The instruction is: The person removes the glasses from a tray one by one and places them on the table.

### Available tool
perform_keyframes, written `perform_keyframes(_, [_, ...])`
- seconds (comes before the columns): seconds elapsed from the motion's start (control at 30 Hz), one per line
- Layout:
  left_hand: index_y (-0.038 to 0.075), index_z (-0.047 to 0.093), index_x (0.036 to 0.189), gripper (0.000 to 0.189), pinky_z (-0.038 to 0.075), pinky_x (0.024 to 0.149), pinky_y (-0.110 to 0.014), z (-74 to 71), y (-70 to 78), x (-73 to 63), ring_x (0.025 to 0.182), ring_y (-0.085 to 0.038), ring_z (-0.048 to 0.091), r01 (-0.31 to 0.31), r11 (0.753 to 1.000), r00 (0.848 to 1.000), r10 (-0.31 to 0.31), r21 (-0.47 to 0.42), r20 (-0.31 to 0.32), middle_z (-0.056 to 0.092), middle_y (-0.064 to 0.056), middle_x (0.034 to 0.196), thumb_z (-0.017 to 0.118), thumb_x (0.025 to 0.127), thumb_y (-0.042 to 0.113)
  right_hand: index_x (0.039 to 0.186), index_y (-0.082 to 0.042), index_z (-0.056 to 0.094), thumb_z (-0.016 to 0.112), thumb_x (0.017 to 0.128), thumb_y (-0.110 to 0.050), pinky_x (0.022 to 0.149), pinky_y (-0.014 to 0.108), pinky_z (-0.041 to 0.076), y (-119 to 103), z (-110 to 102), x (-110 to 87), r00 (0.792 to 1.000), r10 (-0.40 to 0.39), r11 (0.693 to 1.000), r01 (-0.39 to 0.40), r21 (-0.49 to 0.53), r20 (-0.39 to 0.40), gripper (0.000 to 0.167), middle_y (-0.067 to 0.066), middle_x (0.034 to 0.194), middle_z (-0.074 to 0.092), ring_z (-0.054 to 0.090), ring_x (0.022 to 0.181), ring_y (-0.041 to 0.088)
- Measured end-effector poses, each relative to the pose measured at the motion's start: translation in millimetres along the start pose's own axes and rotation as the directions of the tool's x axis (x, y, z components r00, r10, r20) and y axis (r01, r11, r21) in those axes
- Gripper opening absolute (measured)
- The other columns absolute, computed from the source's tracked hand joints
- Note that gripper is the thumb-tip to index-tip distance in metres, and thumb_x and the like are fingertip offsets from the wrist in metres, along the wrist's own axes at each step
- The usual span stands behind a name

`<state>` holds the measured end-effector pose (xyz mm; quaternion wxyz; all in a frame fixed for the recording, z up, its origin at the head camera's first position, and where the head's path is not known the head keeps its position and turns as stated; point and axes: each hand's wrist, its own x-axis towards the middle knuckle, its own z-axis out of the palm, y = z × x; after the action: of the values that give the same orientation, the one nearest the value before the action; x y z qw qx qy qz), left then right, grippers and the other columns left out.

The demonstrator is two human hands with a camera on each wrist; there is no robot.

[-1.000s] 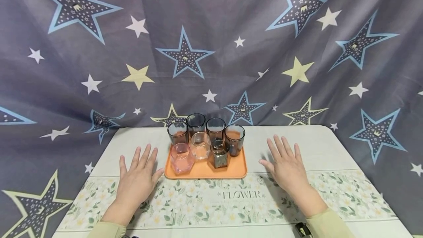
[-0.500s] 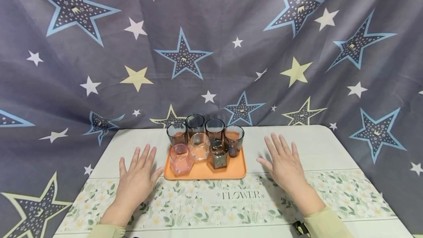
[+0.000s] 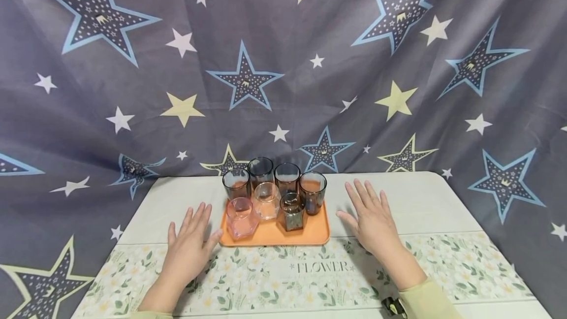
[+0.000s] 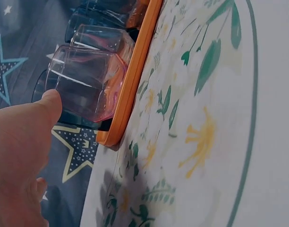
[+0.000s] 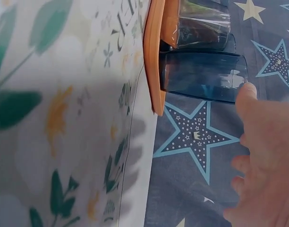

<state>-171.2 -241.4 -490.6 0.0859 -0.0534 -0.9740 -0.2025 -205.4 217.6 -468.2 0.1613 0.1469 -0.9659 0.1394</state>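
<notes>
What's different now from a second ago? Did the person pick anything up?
The left hand has edged rightward and the right hand leftward, both a little closer to the orange tray. Nothing was taken hold of or let go. The seven glasses stay upright on the tray, in the same arrangement.

Seven glasses (image 3: 267, 207) upright on an orange tray (image 3: 267, 238)

The tray, a rectangle with a low raised rim, lies flat on the table (image 3: 425, 210). Four tall smoky glasses (image 3: 313, 193) stand across the back, the second from the left set deepest. In front are three shorter ones: a pink glass (image 3: 241, 219) with an angular base at front left, a clear glass (image 3: 267, 201) behind it to the right, and a dark, many-sided glass (image 3: 292, 213) right of centre.
</notes>
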Motion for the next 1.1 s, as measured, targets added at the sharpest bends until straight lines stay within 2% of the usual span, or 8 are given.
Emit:
perform_keyframes(0.23, [0.004,0.029,0.174,0.084,-0.007,0.126,-0.079,6.0,1.8,-3.8,0.168,-0.047,0.009,0.045,0.992,0.998,-0.04,-0.118,0.041,0.024,-0.021,0.181,0.063,0.113,0.049,0.174,-0.008,0.035,0.07,0.109,-0.045,0.132,0.07,0.008,-5.3,4.6,2.7,1.0,-0.005,0.997,0.006,0.075,-0.01,0.083,0.02,0.178,0.031,0.023,0.165,0.047])
perform_keyframes(0.43, [0.002,0.029,0.174,0.082,-0.001,0.127,-0.079,10.1,-0.1,1.2,0.167,-0.05,0.012,0.039,0.984,0.999,-0.033,-0.171,0.035,0.025,-0.023,0.18,0.062,0.114,0.046,0.173,-0.007,0.035,0.071,0.108,-0.041,0.133,0.069,0.009,-9.0,4.4,14.1,0.999,-0.024,0.989,0.03,0.146,-0.043,0.082,0.021,0.177,0.033,0.023,0.165,0.046])
perform_keyframes(0.8, [0.001,0.026,0.174,0.085,0.0,0.126,-0.08,27.6,-10.2,2.1,0.166,-0.05,0.014,0.072,0.966,0.995,-0.052,-0.248,0.085,0.024,-0.023,0.18,0.056,0.114,0.054,0.175,-0.01,0.03,0.071,0.109,-0.037,0.135,0.063,0.011,-20.9,5.4,28.4,0.998,-0.002,0.949,0.021,0.314,-0.061,0.083,0.022,0.177,0.031,0.024,0.165,0.043])
perform_keyframes(1.1, [0.002,0.028,0.174,0.085,-0.001,0.129,-0.076,35.9,-16.1,2.2,0.166,-0.049,0.014,0.07,0.951,0.995,-0.045,-0.302,0.09,0.028,-0.024,0.178,0.057,0.114,0.055,0.177,-0.019,0.029,0.07,0.111,-0.041,0.129,0.068,0.026,-26.2,8.0,38.0,0.997,0.065,0.905,-0.04,0.424,-0.046,0.081,0.02,0.178,0.032,0.028,0.164,0.043])
